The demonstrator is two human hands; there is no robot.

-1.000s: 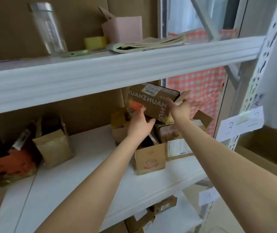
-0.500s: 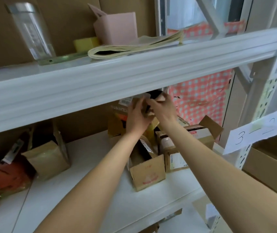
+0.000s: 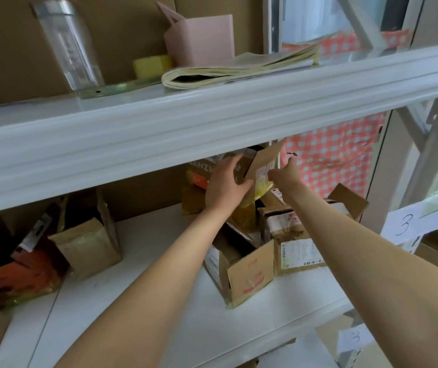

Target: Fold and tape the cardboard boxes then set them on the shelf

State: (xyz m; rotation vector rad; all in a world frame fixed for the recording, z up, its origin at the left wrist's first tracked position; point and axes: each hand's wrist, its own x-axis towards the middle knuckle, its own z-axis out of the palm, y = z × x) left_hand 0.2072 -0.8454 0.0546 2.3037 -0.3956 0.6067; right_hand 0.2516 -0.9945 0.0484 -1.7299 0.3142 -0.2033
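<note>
A brown printed cardboard box (image 3: 199, 170) sits on top of a pile of boxes at the back of the white middle shelf (image 3: 143, 264). The upper shelf beam hides its top. My left hand (image 3: 225, 183) grips the box's front, fingers on its face and thumb against the raised flap (image 3: 264, 160). My right hand (image 3: 284, 176) pinches that flap from the right, one finger pointing up. The flap stands tilted out toward the right.
Below the hands stand an open box (image 3: 249, 274) and a labelled box (image 3: 300, 252). Two more boxes (image 3: 87, 245) (image 3: 13, 277) sit at the shelf's left. The thick upper beam (image 3: 212, 123) hangs just above the hands. A paper tag (image 3: 425, 216) hangs on the right post.
The printed box went up and back onto the pile, partly behind the beam. Both hands followed it, and a flap now sticks out between them.
</note>
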